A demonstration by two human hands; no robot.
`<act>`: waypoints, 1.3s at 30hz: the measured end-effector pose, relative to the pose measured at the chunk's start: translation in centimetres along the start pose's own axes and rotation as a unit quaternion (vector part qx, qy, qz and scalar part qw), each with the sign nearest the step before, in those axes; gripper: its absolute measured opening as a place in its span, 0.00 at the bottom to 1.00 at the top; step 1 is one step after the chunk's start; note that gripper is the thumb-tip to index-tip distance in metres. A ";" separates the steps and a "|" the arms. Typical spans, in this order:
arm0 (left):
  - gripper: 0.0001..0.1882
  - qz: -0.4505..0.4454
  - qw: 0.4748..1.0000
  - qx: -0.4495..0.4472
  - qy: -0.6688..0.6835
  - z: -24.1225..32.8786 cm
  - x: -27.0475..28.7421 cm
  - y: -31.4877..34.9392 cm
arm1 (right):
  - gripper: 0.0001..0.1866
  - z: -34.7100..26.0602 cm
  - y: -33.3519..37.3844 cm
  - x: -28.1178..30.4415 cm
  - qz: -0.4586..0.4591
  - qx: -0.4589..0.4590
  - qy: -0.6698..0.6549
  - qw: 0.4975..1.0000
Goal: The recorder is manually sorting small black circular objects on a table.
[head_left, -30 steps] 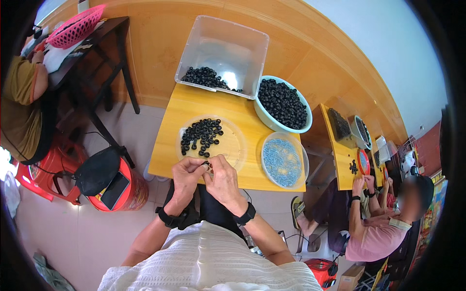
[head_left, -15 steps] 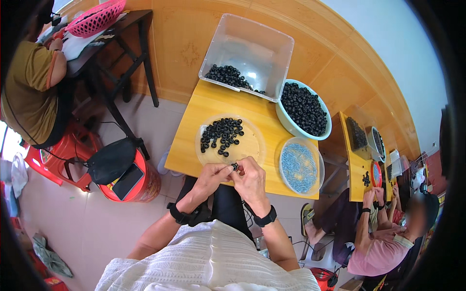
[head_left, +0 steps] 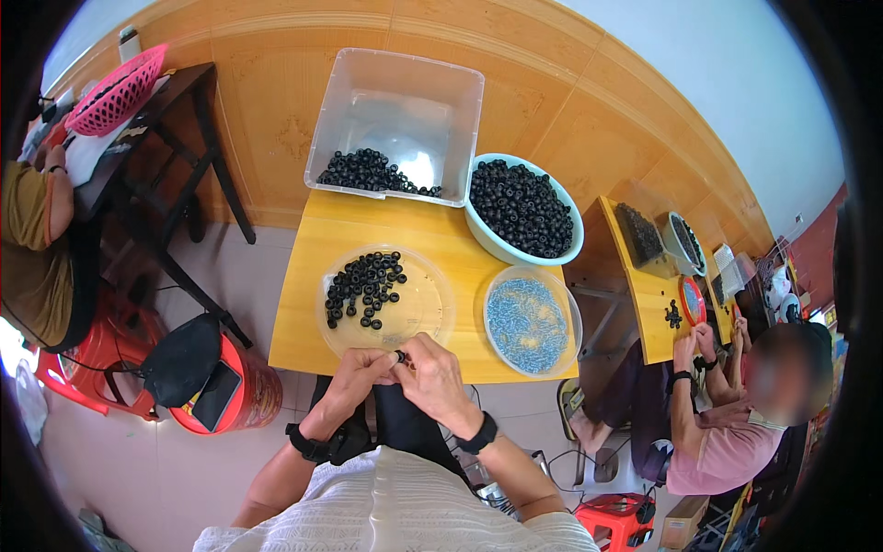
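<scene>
Close together at the near edge of the wooden table, my left hand and my right hand pinch one small black ring-shaped part between their fingertips. The fingers cover most of it. Just beyond my hands lies a shallow clear round tray with a heap of black ring-shaped parts in its left half. To the right of my right hand, a round clear tub holds many thin pale-blue pieces, too small to make out singly.
On the table, a clear plastic bin and a pale-blue basin at the back hold more black parts. A red bucket stands left, a phone on it. People work at a dark table on the left and a second wooden table on the right.
The whole view has shifted, so the table and its containers now sit further left and lower. Both hands still pinch the small black part, with the fingers slightly regripped.
</scene>
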State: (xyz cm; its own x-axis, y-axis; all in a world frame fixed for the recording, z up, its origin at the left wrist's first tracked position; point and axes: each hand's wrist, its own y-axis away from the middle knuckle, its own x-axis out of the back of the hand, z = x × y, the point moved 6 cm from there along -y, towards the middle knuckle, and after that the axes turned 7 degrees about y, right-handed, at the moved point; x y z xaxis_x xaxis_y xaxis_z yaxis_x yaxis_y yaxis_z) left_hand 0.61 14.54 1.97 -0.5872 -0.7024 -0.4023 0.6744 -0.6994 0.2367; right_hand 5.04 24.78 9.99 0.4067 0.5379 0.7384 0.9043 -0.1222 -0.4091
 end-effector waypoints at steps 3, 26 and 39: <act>0.16 0.026 1.000 -0.007 -0.004 1.3 -0.5 0.1 | 0.08 3.6 -1.3 0.6 -0.028 -0.028 -0.002 0.999; 0.14 -0.045 0.882 -0.234 -0.406 0.5 0.4 0.6 | 0.22 11.4 0.0 -2.0 -0.016 -0.196 0.201 0.960; 0.10 -0.028 0.960 -0.139 -0.241 0.7 1.5 0.7 | 0.10 6.1 0.0 -1.7 0.004 -0.042 0.132 0.990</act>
State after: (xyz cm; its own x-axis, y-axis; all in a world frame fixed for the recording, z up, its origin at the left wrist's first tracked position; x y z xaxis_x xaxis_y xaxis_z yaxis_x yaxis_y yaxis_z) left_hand -0.10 12.84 2.13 -0.7199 -0.6911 0.0638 0.6897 -0.7227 -0.0449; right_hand 3.55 28.96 5.47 0.4242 0.3002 0.8544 0.9037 -0.2011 -0.3780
